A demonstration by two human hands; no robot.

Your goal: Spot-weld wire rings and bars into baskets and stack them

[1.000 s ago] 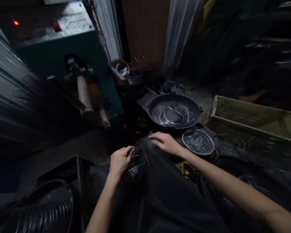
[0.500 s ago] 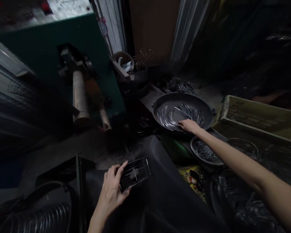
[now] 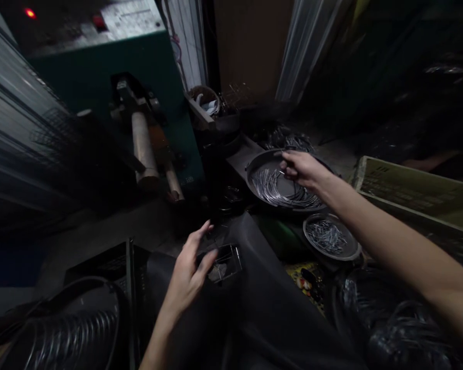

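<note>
My left hand (image 3: 189, 270) is open above my lap, thumb and fingers apart. Just beyond its thumb, a small rectangular wire frame (image 3: 237, 258) rests on the dark cloth (image 3: 250, 288) over my legs; the hand partly hides it. Over the wide round pan (image 3: 254, 167) my right hand (image 3: 299, 167) is closed in a pinch. A short bright bit of wire (image 3: 281, 173) shows at its fingers, the rest being hidden. Curved thin metal wires (image 3: 273, 190) lie in a ring inside the pan.
A smaller bowl (image 3: 357, 252) of short metal pieces stands below my right forearm. To the left is a green machine (image 3: 96, 77) with protruding rods (image 3: 142, 141). A box (image 3: 420, 190) stands right; a dark container of wire coils (image 3: 69, 334) is lower left.
My right hand has lifted from the wires at the pan's near side, up and back over the pan. My left hand has let go of the wire frame and opened.
</note>
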